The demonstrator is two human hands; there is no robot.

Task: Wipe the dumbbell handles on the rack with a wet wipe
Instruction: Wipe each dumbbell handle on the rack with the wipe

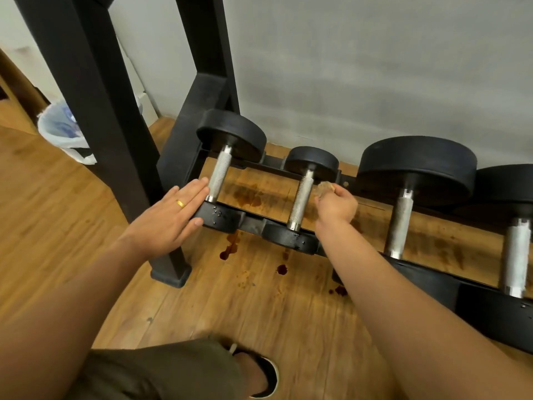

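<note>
Our right hand [336, 204], clutching the wet wipe [324, 187], is just right of the second dumbbell handle [301, 202], which runs top-to-bottom at frame centre; our left hand [173, 217] lies flat.

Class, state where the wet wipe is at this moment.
In the head view, right of centre: the wet wipe is bunched in the right hand, right of the second dumbbell handle from the left.

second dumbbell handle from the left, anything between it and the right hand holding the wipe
Nothing visible. The right hand pinches the wipe just right of that handle, with no object between them.
</note>
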